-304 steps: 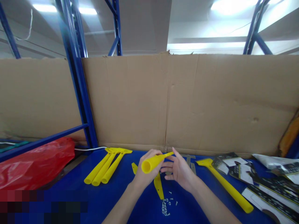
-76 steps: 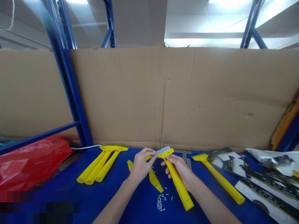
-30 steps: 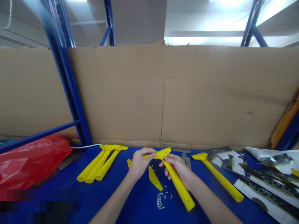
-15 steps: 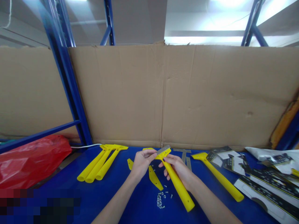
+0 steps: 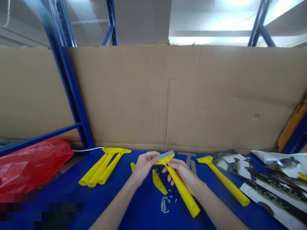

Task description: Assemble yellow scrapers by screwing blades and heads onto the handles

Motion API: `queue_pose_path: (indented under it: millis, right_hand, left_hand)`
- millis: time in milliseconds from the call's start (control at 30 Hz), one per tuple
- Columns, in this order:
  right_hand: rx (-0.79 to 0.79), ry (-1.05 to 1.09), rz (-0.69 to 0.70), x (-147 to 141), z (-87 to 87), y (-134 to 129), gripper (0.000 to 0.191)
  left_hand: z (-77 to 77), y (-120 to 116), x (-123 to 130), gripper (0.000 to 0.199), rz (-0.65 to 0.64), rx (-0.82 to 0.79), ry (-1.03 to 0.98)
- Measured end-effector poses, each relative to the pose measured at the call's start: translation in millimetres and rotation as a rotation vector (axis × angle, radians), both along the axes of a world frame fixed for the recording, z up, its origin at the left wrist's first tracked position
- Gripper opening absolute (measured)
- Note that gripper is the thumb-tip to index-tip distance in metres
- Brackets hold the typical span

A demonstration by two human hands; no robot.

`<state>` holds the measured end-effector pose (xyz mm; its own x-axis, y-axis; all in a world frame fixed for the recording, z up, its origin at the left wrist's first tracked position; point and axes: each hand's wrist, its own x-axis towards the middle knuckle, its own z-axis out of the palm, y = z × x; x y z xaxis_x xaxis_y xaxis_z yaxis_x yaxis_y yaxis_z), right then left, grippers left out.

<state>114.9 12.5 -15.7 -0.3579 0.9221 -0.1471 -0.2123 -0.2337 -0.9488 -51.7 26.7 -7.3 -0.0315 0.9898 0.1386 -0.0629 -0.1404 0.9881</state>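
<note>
A yellow scraper handle (image 5: 184, 191) lies slantwise in my grasp, its wide head up and its tubular end toward me. Along the head's top edge sits a flat grey metal blade (image 5: 166, 155). My left hand (image 5: 144, 166) pinches the blade and head at their left end. My right hand (image 5: 181, 172) is closed around the neck just below the head, thumb on top and lower fingers loosely curled. Below lie a yellow clamp plate (image 5: 159, 182) and a cluster of small screws and nuts (image 5: 163, 206). Another yellow plate (image 5: 132, 166) is partly hidden behind my left hand.
Several yellow handles (image 5: 105, 167) lie at the left, and one more handle (image 5: 225, 182) at the right. Grey blades (image 5: 189, 157) rest behind my right hand. Black-and-white packaging cards (image 5: 271, 195) cover the right side. A cardboard wall (image 5: 168, 95) closes off the back.
My left hand has shifted slightly left along the head, and more of the blade shows. The scraper's head has tilted a little; my right hand stays almost still.
</note>
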Motion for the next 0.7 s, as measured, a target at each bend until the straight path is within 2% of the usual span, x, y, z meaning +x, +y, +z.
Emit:
queue_pose_path:
  millis: [267,400,600,700]
  right_hand:
    - [0.008,0.014,0.009,-0.7,4.2,-3.2,0.019]
    - [-0.05,-0.01,-0.052,-2.7,6.1,-5.5,0.016]
    - [-0.095,-0.04,-0.12,-5.9,4.8,-4.5,0.025]
    - [-0.112,-0.025,-0.139,-8.4,5.8,-5.8,0.027]
  left_hand:
    - [8.6,-4.3,-5.6,0.023,-0.065,-0.019,0.069]
    - [10.0,-5.5,-5.0,0.023,-0.119,-0.049,0.097]
    - [6.5,-5.4,-0.1,0.026,-0.174,-0.008,0.122]
    - [5.7,-5.3,0.8,0.023,-0.161,-0.007,0.132]
